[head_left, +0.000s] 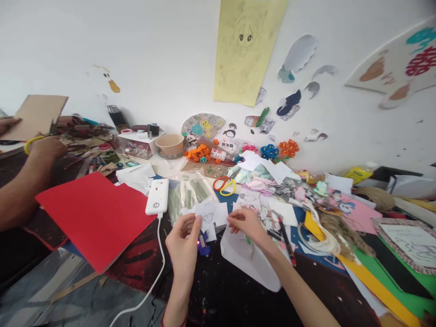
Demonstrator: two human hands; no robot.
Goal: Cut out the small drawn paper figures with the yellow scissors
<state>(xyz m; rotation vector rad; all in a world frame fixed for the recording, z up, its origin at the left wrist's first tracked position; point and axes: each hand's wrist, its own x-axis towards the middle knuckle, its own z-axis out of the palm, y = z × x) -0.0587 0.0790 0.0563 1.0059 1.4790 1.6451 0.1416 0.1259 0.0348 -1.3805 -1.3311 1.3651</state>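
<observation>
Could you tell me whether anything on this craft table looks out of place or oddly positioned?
Mostly ordinary craft clutter. One oddity: the red sheet juts past the table edge. The white power bank rests on its corner, cable trailing off beside the left hand.

Both forearms come up from the lower edge of the view bare, with no sleeves over them. The left hand has no ring or glove on it, and its nails are short and unpainted. A thin dark red band circles the left forearm near the bottom edge, only partly in view. The right hand is likewise bare, slim-fingered, with no watch, bracelet or ring showing on wrist or fingers.
</observation>
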